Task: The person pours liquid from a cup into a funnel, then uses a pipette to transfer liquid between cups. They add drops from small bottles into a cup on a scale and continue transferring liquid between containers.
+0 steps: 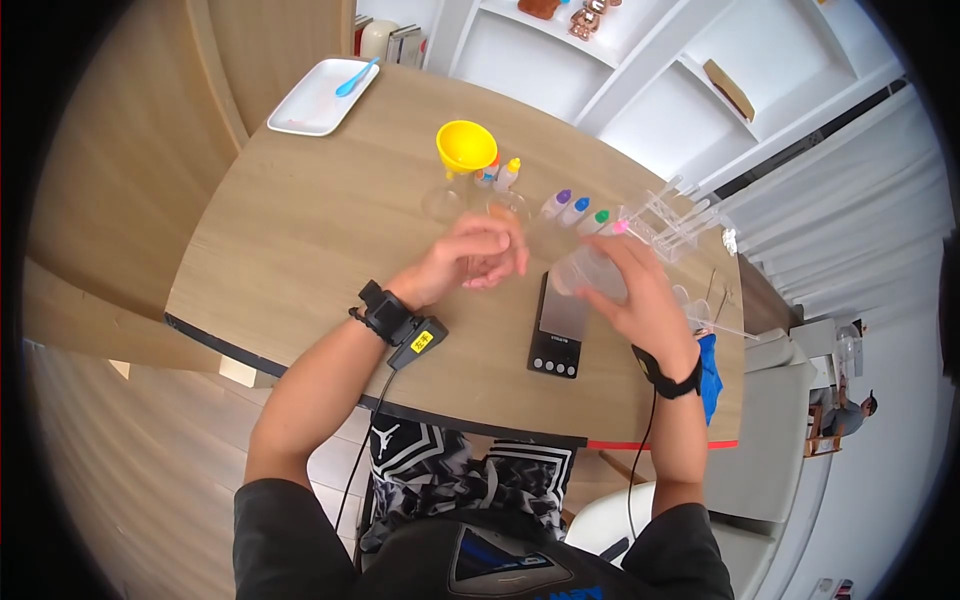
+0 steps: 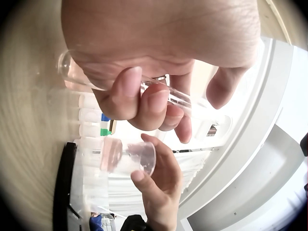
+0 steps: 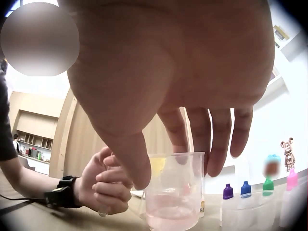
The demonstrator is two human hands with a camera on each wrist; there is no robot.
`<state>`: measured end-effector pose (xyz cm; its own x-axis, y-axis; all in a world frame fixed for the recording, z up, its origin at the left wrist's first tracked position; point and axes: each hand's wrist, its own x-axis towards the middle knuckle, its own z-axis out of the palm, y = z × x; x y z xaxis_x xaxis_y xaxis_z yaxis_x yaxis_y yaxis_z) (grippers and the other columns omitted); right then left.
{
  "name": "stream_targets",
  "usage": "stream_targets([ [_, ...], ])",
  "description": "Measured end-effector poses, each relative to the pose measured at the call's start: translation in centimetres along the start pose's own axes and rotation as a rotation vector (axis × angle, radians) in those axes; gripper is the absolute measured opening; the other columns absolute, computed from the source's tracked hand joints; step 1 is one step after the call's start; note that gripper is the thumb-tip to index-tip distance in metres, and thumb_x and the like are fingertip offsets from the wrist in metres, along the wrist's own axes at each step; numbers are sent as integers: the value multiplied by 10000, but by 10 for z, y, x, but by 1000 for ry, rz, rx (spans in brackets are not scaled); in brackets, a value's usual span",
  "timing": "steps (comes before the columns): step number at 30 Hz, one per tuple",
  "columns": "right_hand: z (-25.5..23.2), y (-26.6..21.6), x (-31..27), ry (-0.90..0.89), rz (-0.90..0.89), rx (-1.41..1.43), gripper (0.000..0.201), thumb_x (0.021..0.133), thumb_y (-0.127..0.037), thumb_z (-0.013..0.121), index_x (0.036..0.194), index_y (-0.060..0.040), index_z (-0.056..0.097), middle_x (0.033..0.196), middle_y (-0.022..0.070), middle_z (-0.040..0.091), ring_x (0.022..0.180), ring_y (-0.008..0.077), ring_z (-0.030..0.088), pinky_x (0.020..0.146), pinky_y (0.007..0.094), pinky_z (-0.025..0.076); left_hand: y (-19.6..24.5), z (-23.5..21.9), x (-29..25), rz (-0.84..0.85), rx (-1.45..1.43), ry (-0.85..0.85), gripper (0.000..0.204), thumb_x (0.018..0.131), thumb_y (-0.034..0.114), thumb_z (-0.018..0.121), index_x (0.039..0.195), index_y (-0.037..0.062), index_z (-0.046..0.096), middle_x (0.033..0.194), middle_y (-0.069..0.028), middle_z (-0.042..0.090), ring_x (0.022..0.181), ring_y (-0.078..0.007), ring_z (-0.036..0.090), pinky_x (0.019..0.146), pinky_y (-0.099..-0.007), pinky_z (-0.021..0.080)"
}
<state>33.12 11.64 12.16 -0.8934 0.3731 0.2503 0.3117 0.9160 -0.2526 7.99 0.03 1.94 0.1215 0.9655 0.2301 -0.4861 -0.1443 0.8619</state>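
My left hand (image 1: 475, 255) is raised over the middle of the table, its fingers curled round a clear test tube (image 2: 179, 98) whose rounded end juts past the palm. My right hand (image 1: 645, 300) grips a clear plastic cup (image 3: 173, 207) between thumb and fingers. Pale pink liquid lies in the bottom of this cup. Seen from the head, the cup overlaps the far end of a black digital scale (image 1: 556, 355). Beyond the left hand are another clear cup (image 1: 508, 203) and a yellow funnel (image 1: 466, 146).
Several dropper bottles (image 1: 575, 210) with coloured caps line the far side. A clear rack (image 1: 670, 225) with tubes stands at the back right, and a blue cloth (image 1: 710, 380) lies at the right edge. Far left is a white tray (image 1: 305, 112) with a blue spoon (image 1: 357, 78).
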Motion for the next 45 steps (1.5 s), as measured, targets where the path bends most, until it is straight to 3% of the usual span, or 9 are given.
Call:
stream_targets([
  [13, 17, 6, -25, -54, 35, 111, 568, 826, -156, 827, 1345, -65, 614, 1267, 186, 666, 1116, 426, 638, 968, 482, 526, -6, 0, 3, -68, 51, 3, 354, 943, 362, 593, 880, 15, 569, 693, -17, 479, 562, -91, 415, 495, -250, 280],
  [16, 17, 5, -31, 147, -53, 142, 458, 818, -126, 817, 1247, -45, 677, 1207, 176, 679, 1066, 394, 652, 913, 449, 538, -7, -1, 4, -73, 68, 15, 353, 942, 363, 591, 869, 19, 559, 692, -14, 472, 560, -90, 408, 496, -251, 277],
  [19, 10, 20, -43, 350, -177, 160, 273, 815, -117, 817, 1067, -36, 749, 1001, 142, 713, 902, 357, 664, 790, 424, 535, -6, -1, 3, -77, 80, 19, 352, 942, 363, 588, 847, 28, 541, 693, -10, 465, 560, -88, 402, 500, -251, 275],
  [22, -1, 21, -57, 159, -269, 227, 109, 851, -125, 798, 918, -43, 771, 777, 102, 682, 742, 308, 635, 681, 410, 503, -7, 4, 5, -89, 89, 12, 363, 939, 373, 591, 826, 35, 523, 691, -6, 454, 559, -87, 399, 504, -250, 274],
  [25, 18, 8, -62, -93, -272, 222, 107, 910, -168, 759, 923, -64, 781, 680, 61, 653, 655, 279, 607, 630, 414, 487, -7, 3, 7, -97, 107, 7, 386, 934, 393, 603, 815, 37, 515, 684, -4, 444, 557, -89, 395, 506, -250, 272],
  [28, 31, -5, -64, -176, -260, 182, 155, 960, -204, 704, 941, -72, 784, 692, 58, 659, 669, 255, 621, 630, 396, 499, -8, 4, 6, -106, 110, 24, 404, 931, 410, 615, 813, 35, 518, 674, -4, 435, 556, -94, 390, 504, -253, 270],
  [41, 47, 6, -74, -190, -284, 199, 186, 941, -238, 732, 1037, -94, 801, 643, 51, 626, 643, 255, 598, 602, 383, 476, -13, 3, 10, -87, 127, 21, 443, 951, 428, 616, 804, 34, 477, 664, -5, 403, 553, -103, 379, 493, -266, 265],
  [44, 45, 13, -69, -35, -268, 339, 196, 930, -248, 756, 856, -67, 772, 624, 78, 594, 616, 278, 581, 567, 412, 439, -11, 3, 10, -84, 136, 26, 443, 955, 429, 611, 801, 38, 472, 668, -5, 399, 552, -104, 374, 494, -267, 263],
  [45, 41, 19, -69, -83, -211, 329, 259, 941, -267, 740, 787, -58, 744, 619, 99, 597, 611, 308, 583, 564, 430, 439, -11, 3, 9, -84, 132, 31, 442, 956, 429, 609, 800, 40, 470, 668, -5, 398, 552, -104, 373, 494, -267, 262],
])
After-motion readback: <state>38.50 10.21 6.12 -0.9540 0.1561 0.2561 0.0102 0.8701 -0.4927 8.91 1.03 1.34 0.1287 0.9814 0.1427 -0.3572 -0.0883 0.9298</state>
